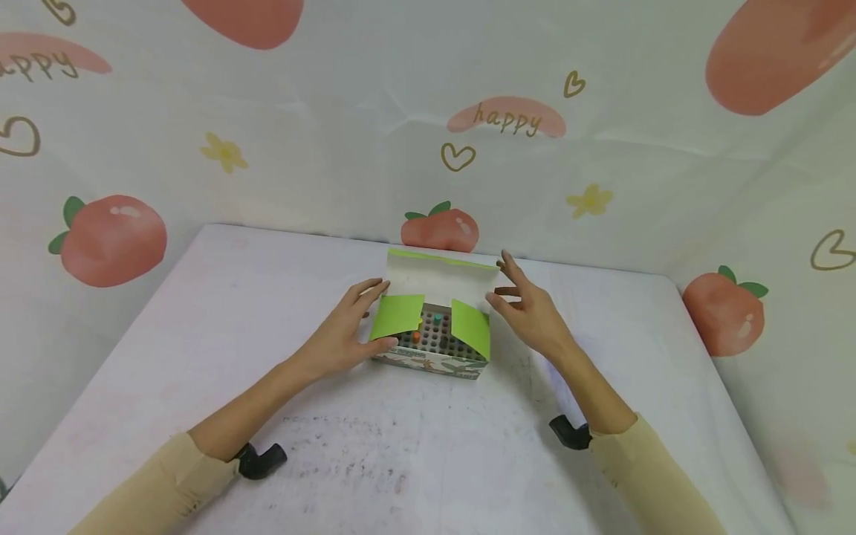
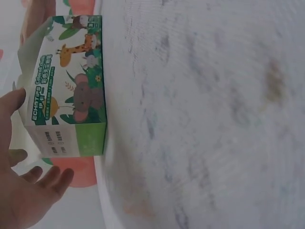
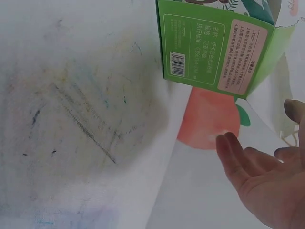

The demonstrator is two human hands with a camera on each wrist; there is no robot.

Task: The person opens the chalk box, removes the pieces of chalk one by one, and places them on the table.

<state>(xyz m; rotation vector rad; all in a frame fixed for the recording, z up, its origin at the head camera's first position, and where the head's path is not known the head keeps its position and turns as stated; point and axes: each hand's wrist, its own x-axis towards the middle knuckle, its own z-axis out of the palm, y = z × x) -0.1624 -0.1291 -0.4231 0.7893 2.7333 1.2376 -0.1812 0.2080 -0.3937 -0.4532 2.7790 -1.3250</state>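
Observation:
A cardboard chalk box (image 1: 435, 362) stands on the table with its lid (image 1: 441, 279) raised at the back. Two green side flaps (image 1: 397, 313) slant over the opening. Between them shows a grid of holes (image 1: 435, 331), with a few coloured chalks, among them a teal one (image 1: 438, 319) and an orange one (image 1: 416, 337). My left hand (image 1: 344, 331) is at the box's left side, fingers spread and thumb by the front top edge. Beside the right edge of the lid is my right hand (image 1: 531, 308), its fingers loosely extended; whether it touches the lid I cannot tell.
The white table (image 1: 301, 297) bears dark smudges and coloured streaks. A printed curtain (image 1: 334, 148) hangs behind it and along the sides. Black curved pieces (image 1: 262, 462) stick out at both cuffs.

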